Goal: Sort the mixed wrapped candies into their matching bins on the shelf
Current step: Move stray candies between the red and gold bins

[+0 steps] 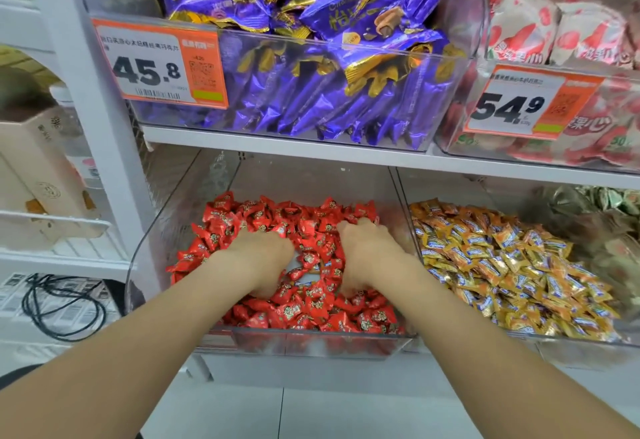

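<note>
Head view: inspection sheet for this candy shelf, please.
Surface: white shelf, clear bins on two tiers.
Job's things: red candies in the bin around the hands; orange candies in the bin right of it.
Clutter: purple packs and strawberry-print packs in the upper bins.
Grippers: left hand and right hand dug into the red candies, fingertips hidden.
Cables: black cable looped at lower left.
Surroundings: cardboard box on the left rack.
</note>
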Motion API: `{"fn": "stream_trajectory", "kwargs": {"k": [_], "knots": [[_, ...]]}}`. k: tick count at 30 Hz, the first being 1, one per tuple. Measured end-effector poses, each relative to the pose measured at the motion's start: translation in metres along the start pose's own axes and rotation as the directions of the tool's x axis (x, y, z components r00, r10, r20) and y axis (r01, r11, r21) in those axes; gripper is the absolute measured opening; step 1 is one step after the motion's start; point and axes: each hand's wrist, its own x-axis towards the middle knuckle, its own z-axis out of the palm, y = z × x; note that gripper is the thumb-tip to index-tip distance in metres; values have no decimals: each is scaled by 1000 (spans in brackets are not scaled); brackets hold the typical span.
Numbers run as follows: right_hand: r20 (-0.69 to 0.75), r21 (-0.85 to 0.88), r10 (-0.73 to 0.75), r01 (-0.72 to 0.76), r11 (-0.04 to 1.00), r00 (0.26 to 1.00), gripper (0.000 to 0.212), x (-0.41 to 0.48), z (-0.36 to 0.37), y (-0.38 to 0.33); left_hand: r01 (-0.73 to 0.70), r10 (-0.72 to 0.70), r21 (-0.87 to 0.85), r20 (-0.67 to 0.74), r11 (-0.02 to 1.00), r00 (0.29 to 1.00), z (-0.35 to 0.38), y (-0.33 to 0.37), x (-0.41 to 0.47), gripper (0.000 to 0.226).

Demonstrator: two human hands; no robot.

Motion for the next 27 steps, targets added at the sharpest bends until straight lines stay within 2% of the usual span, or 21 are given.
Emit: {"fn": "stream_trajectory", "kwargs": {"k": [2, 4, 7, 10, 12, 14, 17, 18, 20, 21, 22, 24, 26, 27], "knots": [[104, -9, 0, 1, 1000, 995, 109, 5, -5, -5, -36, 40, -103, 43, 994, 998, -2, -5, 2, 53], [193, 13, -13, 11, 1000, 981, 114, 7, -8, -10, -73, 80, -195, 26, 978, 996, -1, -7, 8, 63], [252, 102, -27, 1, 995, 967, 116, 7, -12, -14, -103, 95, -311, -39, 945, 995, 4, 3, 12, 54], [263, 307, -59, -26, 951, 963, 115, 5, -8, -16, -94, 81, -389, -52, 916, 995, 6, 13, 10, 45], [281, 527, -72, -91, 845, 957, 118, 2, -3, -15, -62, 55, -440, -29, 896, 998, 4, 8, 7, 45], [268, 696, -92, -127, 707, 959, 112, -1, 1, -15, -40, 45, -510, -2, 859, 999, 3, -3, 3, 53], [159, 870, -119, -82, 486, 980, 95, 0, 2, -10, -100, 51, -663, -93, 742, 994, 1, -23, -7, 108], [119, 924, -137, -59, 379, 983, 92, 0, 1, -7, -134, 39, -721, -147, 679, 988, -2, -26, -13, 112], [72, 982, -207, -33, 184, 976, 82, -3, -6, -1, -188, -15, -817, -234, 545, 972, -7, -32, -27, 94], [49, 990, -257, -12, 142, 965, 77, -7, -9, 1, -208, -33, -840, -258, 501, 965, -8, -35, -32, 87], [27, 990, -297, 15, 138, 955, 70, -10, -12, 3, -214, -37, -847, -265, 487, 964, -10, -38, -38, 81], [1, 981, -296, 56, 186, 955, 54, -20, -14, 2, -207, 2, -820, -243, 534, 970, -11, -43, -46, 64], [-19, 966, -203, 70, 248, 979, 37, -27, -15, 0, -183, 55, -742, -194, 645, 979, -8, -45, -50, 42], [-48, 945, -154, 95, 314, 987, 27, -27, -12, 0, -160, 53, -692, -173, 704, 983, -4, -45, -49, 32]]}}
